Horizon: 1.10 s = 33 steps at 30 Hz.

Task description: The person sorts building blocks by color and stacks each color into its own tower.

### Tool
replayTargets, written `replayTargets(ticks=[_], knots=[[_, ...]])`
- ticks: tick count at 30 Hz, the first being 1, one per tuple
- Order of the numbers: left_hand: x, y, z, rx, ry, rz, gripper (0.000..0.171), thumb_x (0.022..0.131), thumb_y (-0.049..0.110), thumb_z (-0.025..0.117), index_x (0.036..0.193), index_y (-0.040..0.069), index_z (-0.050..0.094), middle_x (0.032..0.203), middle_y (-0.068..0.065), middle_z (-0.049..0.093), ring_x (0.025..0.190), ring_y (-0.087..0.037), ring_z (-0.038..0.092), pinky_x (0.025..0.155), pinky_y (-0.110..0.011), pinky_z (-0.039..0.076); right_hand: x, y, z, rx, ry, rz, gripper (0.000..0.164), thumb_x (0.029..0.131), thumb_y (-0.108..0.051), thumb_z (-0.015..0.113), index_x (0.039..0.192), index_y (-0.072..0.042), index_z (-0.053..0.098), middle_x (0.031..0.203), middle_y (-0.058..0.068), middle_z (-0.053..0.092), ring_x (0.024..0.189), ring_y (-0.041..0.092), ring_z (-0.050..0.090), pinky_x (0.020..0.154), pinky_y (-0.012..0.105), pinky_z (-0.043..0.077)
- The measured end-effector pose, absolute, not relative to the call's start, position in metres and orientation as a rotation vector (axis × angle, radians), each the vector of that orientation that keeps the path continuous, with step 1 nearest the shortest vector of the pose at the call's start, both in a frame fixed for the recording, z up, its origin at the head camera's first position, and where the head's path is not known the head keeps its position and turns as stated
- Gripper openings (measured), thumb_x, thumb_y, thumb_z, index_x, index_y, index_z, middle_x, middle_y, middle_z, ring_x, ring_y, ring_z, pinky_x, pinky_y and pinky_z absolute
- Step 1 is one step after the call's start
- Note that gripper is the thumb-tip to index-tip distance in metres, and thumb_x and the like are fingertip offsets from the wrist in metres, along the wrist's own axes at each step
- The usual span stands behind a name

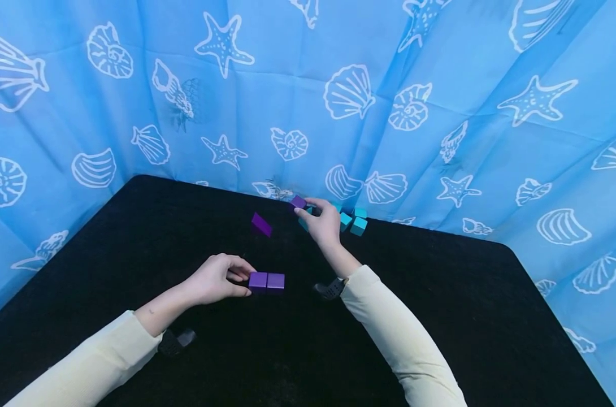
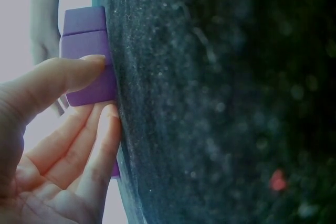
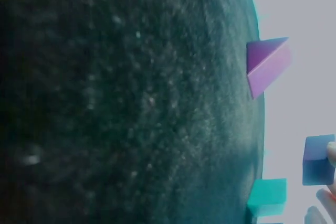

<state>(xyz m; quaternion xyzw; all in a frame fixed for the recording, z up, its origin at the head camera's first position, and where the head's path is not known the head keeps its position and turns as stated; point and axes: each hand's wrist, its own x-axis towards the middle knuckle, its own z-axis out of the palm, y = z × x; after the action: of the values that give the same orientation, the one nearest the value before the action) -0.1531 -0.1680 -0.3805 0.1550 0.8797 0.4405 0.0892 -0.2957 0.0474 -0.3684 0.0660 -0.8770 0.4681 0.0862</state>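
Note:
Two purple blocks sit side by side on the black tabletop, the left block [image 1: 257,279] flush against the right block [image 1: 276,281]. My left hand [image 1: 217,280] pinches the left one; in the left wrist view its thumb [image 2: 79,73] lies across the purple face while the other fingers reach round the end. Farther back, my right hand [image 1: 323,223] grips a purple cube [image 1: 298,202] between thumb and forefinger, raised above the table in the right wrist view. A purple triangular block [image 1: 261,224] lies to the left of that hand.
Several teal cubes [image 1: 359,226] cluster near the back edge, just right of my right hand and partly hidden by it. One more teal cube [image 3: 266,198] shows under the held cube. A blue curtain [image 1: 287,102] with shell prints hangs behind the black table [image 1: 415,294].

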Motion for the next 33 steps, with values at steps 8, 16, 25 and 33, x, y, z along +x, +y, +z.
replayTargets(ticks=[8,16,25,33], knots=[[-0.152,-0.168,-0.38,0.457,2.618,1.314,0.033,0.077,0.007,0.076,0.108,0.004,0.065,0.107,-0.009,0.062,0.096,-0.019,0.063,0.085,-0.031,0.055,-0.278,0.051,-0.362,0.247,-2.51,1.641,0.035,0.082,-0.025,0.076,0.113,-0.009,0.069,0.113,0.01,0.07,0.108,0.024,0.065,0.091,0.038,0.054],[-0.152,-0.169,-0.38,0.488,2.612,1.325,0.032,0.078,0.007,0.076,0.108,0.003,0.066,0.105,-0.009,0.063,0.096,-0.019,0.063,0.084,-0.031,0.055,-0.259,0.056,-0.36,0.348,-2.473,1.787,0.033,0.082,-0.019,0.076,0.111,-0.007,0.067,0.11,0.012,0.07,0.104,0.022,0.067,0.089,0.035,0.055],[-0.154,-0.169,-0.38,0.471,2.606,1.316,0.033,0.077,0.008,0.075,0.108,0.004,0.065,0.105,-0.008,0.063,0.096,-0.018,0.063,0.085,-0.033,0.055,-0.24,0.063,-0.361,0.486,-2.485,1.838,0.033,0.082,-0.014,0.076,0.112,-0.005,0.066,0.11,0.013,0.068,0.102,0.023,0.067,0.088,0.031,0.055],[-0.154,-0.17,-0.38,0.458,2.596,1.32,0.033,0.077,0.009,0.074,0.109,0.006,0.065,0.106,-0.007,0.063,0.097,-0.017,0.063,0.087,-0.034,0.054,-0.226,0.068,-0.36,0.599,-2.564,1.792,0.033,0.084,-0.016,0.074,0.114,-0.007,0.065,0.111,0.012,0.068,0.104,0.024,0.066,0.09,0.033,0.054]])
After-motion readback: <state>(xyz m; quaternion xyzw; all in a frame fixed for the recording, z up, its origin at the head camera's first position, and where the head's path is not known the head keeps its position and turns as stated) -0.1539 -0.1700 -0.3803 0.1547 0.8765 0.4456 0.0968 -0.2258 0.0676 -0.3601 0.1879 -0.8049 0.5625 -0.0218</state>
